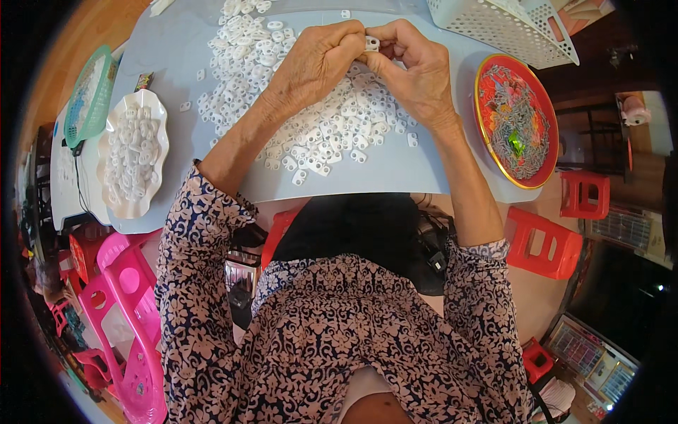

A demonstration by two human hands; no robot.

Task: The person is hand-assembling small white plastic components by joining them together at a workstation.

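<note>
**Both hands pinched on one small white plastic piece**

Head view: left hand (314, 63) and right hand (417, 71) meeting above the pale blue tabletop (395, 173), fingertips of each clamped together on a small white plastic piece (371, 44) held between them. Directly beneath, a wide heap of white plastic pieces (282, 92) spread over the tabletop. At left, a white scalloped dish (113, 191) holding more white pieces, beside a green basket (90, 95). At right, a round red tray (487, 78) of small metal parts. At top right, a white perforated basket (508, 28).
</note>
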